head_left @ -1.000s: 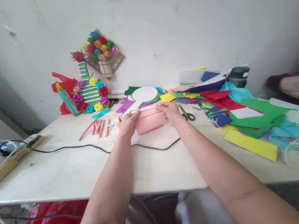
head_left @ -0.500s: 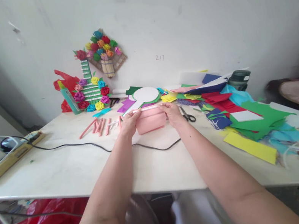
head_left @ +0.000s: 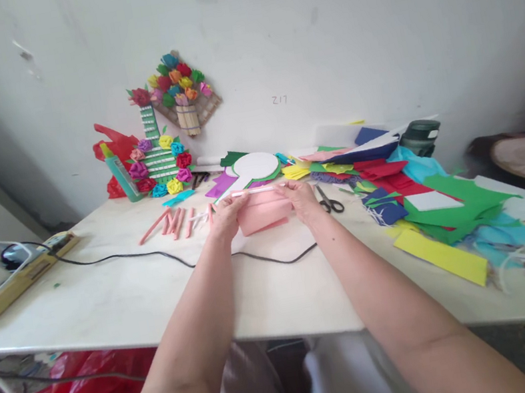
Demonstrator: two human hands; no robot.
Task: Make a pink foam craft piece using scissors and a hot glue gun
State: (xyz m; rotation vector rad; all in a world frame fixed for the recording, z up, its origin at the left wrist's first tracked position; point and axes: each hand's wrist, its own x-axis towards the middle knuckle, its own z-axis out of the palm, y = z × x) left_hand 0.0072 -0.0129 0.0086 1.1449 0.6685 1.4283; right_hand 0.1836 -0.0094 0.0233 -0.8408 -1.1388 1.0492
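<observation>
A sheet of pink paper, which looks like crepe paper, is stretched between my two hands above the table. Along its top edge runs a thin white stick, with pink paper about it. My left hand pinches the left end of stick and paper; my right hand pinches the right end. The fingertips are partly hidden behind the paper. To the left of my left hand lie several short pink paper rolls. Black-handled scissors rest just right of my right hand.
A black cable crosses the table under my forearms. Coloured paper sheets are heaped at the right, beside a dark jar. Behind stand a glue bottle, a flower-decorated guitar shape and a white paper disc.
Both hands stay at nearly the same spot on the stick. The lower edge of the pink paper now hangs at a slant, and the view has shifted very slightly.
</observation>
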